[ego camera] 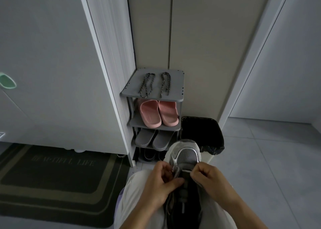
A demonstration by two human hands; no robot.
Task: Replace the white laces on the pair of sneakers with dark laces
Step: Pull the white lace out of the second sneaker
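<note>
Now pinching the white lace (176,172) from both sides: left hand (159,185) curled at the left eyelets, right hand (211,180) curled at the right. Sneaker (186,156) on the lap between the hands, toe pointing far. Dark laces (163,84) well apart, far, atop the rack (175,88).

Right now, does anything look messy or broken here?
Nothing is spilled or broken. The dark laces lie neatly on the rack, and the pink slippers and grey slippers sit in pairs. Only the bin bag bunches untidily at the front corner of the bin. The left hand and right hand pinch the white lace of the sneaker.
</note>
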